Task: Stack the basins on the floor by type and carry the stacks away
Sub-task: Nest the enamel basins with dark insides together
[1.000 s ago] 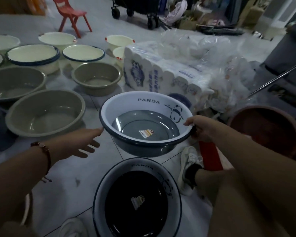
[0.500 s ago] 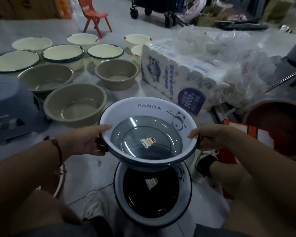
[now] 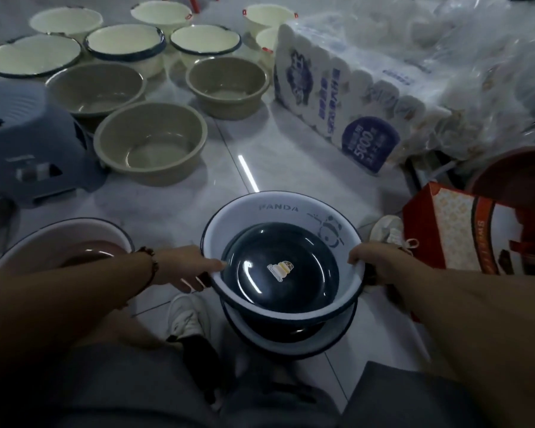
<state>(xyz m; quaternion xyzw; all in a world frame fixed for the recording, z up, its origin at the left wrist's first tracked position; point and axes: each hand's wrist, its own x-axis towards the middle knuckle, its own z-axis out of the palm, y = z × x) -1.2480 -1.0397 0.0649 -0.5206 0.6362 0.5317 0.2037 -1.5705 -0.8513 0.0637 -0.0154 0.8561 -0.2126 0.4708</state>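
Down between the knees, both hands, left hand (image 3: 189, 267) and right hand (image 3: 372, 263), clamped on opposite rim edges of a panda basin (image 3: 278, 211), nesting into its twin (image 3: 291, 342) on the floor. Further off, beige basins (image 3: 150, 143) and cream basins (image 3: 125, 44) unstacked, nothing carried away.

"PANDA" on the held basin (image 3: 278, 211); seemingly "5000" on the tissue pack (image 3: 337, 88).

Dim indoor light, a bright glare streak on the floor tiles (image 3: 247, 173), wide-angle bending at edges.
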